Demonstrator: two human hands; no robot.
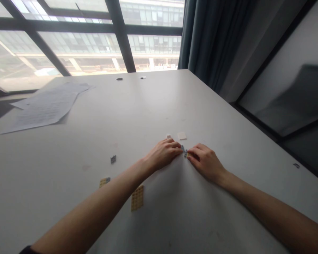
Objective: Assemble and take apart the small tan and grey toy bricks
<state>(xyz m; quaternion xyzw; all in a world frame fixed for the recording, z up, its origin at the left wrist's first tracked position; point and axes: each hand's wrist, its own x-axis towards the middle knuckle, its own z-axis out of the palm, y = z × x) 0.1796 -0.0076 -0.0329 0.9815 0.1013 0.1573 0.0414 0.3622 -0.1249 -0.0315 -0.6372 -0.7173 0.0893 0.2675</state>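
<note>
Both my hands meet over a small grey-blue studded brick piece (183, 150) on the white table (153, 106). My left hand (163, 154) has its fingers curled and pinched on the piece's left end. Fingers of my right hand (205, 162) are pinched on its right end, where a bit of yellow shows. A small white round piece (169, 136) and a flat cream tile (182, 135) lie just beyond the hands. A tan studded plate (137, 198) lies under my left forearm, with a smaller tan-and-blue plate (104, 182) and a dark grey brick (113, 159) to its left.
Sheets of printed paper (46, 106) lie at the far left of the table. Two round cable holes (119, 79) sit near the far edge by the window. A dark curtain (209, 38) hangs at the right, and a small dark object (296, 165) lies near the table's right edge.
</note>
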